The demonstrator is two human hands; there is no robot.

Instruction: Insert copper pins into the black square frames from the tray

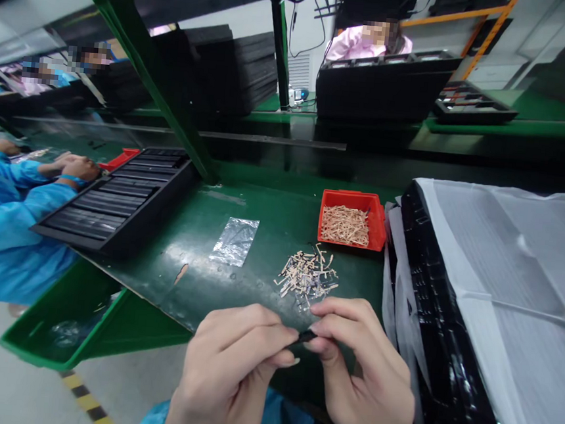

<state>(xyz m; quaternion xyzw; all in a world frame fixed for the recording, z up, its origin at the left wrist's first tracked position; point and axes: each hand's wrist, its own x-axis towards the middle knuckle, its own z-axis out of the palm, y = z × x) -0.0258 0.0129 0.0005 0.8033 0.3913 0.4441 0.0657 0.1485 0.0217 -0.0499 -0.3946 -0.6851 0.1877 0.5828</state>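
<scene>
Between my fingertips is a small black part [306,336], mostly hidden by the fingers. My left hand [236,366] pinches its left end, and my right hand [365,371] pinches its right end. Just beyond my hands, a loose pile of small beige and silvery strips [307,273] lies on the green table [268,204]. Behind the pile stands a red bin [378,226] holding many similar beige strips [345,225]. A clear plastic bag [234,241] lies flat to the left of the pile.
A black tray of long dark parts [110,200] sits at the left beside a person in blue sleeves [10,214]. Below is a green bin [54,337]. Black trays with white sheets [520,259] fill the right side. Across the bench sits a person in pink [347,43].
</scene>
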